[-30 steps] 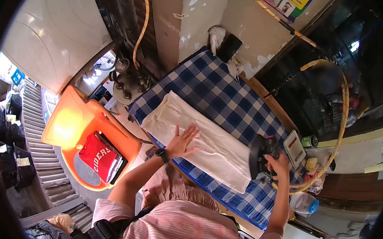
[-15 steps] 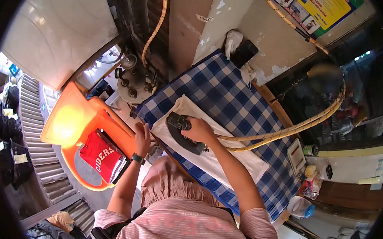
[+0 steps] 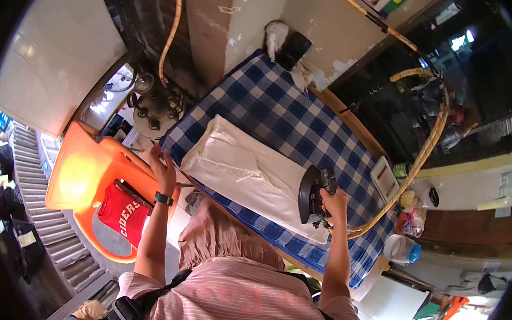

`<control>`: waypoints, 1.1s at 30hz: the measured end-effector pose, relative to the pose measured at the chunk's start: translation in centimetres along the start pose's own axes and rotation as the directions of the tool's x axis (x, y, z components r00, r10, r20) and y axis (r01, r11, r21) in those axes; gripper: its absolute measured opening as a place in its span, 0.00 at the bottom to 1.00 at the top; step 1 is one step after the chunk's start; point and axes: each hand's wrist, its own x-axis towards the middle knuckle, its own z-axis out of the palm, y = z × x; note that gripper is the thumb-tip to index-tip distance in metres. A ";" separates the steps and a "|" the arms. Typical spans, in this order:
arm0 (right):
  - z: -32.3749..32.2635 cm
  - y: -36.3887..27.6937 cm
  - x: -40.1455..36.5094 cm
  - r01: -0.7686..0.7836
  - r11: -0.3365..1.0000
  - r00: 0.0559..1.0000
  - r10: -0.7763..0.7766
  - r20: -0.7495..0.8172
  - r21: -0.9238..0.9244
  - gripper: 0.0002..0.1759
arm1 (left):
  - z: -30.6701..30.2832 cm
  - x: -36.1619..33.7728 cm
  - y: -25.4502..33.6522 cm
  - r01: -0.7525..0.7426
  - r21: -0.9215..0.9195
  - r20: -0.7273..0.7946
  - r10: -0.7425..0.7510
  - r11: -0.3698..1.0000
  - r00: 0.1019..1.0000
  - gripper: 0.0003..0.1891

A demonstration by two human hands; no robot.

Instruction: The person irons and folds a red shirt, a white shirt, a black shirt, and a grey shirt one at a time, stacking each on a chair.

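Got right hand [image 3: 334, 202] wrapped round iron [image 3: 309, 195] at right end of white cloth [image 3: 224, 150], left hand [image 3: 162, 170] loosely spread past its left end, maybe risking pressed-in creases from mid-cloth wrinkles [image 3: 254, 174].

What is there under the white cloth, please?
The white cloth lies on the blue-and-white checked cover, which shows along the cloth's long sides. The part directly beneath is hidden, so I cannot tell whether anything else lies there.
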 end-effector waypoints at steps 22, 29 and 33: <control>-8.7 9.0 -2.4 -0.093 0.993 0.996 0.093 -0.004 0.077 0.15 | 6.8 -7.3 13.7 -0.271 -0.147 0.330 0.306 0.951 0.893 0.17; -10.8 13.5 -2.3 -0.189 0.599 0.463 -0.645 -0.608 -0.778 0.20 | 7.7 -12.1 12.3 -0.270 -0.299 0.663 0.403 0.915 0.631 0.24; -1.4 15.4 -2.7 -0.181 0.767 0.811 -0.238 -0.535 -0.616 0.24 | 9.3 -13.6 14.1 -0.419 -0.377 0.714 0.547 0.826 0.436 0.27</control>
